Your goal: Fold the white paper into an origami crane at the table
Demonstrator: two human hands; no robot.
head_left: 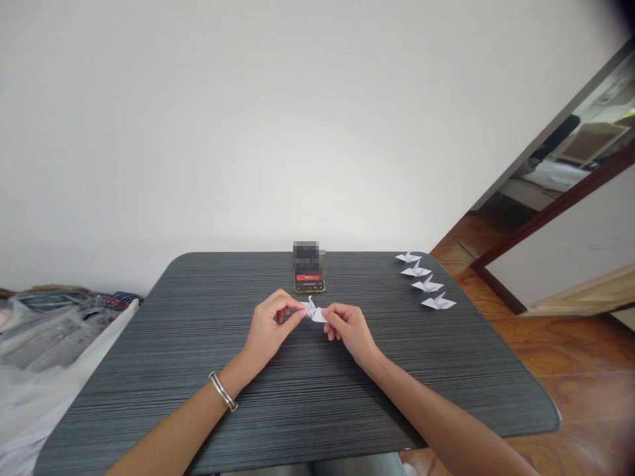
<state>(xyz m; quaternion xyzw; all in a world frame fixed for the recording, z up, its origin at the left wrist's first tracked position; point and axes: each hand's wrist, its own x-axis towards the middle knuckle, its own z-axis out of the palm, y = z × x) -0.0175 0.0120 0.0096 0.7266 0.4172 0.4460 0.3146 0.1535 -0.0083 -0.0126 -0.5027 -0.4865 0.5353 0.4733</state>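
Observation:
A small white origami crane (313, 311) is held between my two hands over the middle of the table. My left hand (275, 322) pinches its left wing between thumb and forefinger. On the other side, my right hand (350, 329) grips the right wing in the same way, its other fingers curled under. The crane's thin neck sticks up between the hands, while the wing tips are hidden by my fingers.
A phone (309, 285) lies just beyond the crane, near the wall. Several finished paper cranes (427, 284) form a row along the right side of the dark table (198, 337). Clothes and plastic bags (44, 337) are heaped to the left. A wooden floor (570, 344) shows at right.

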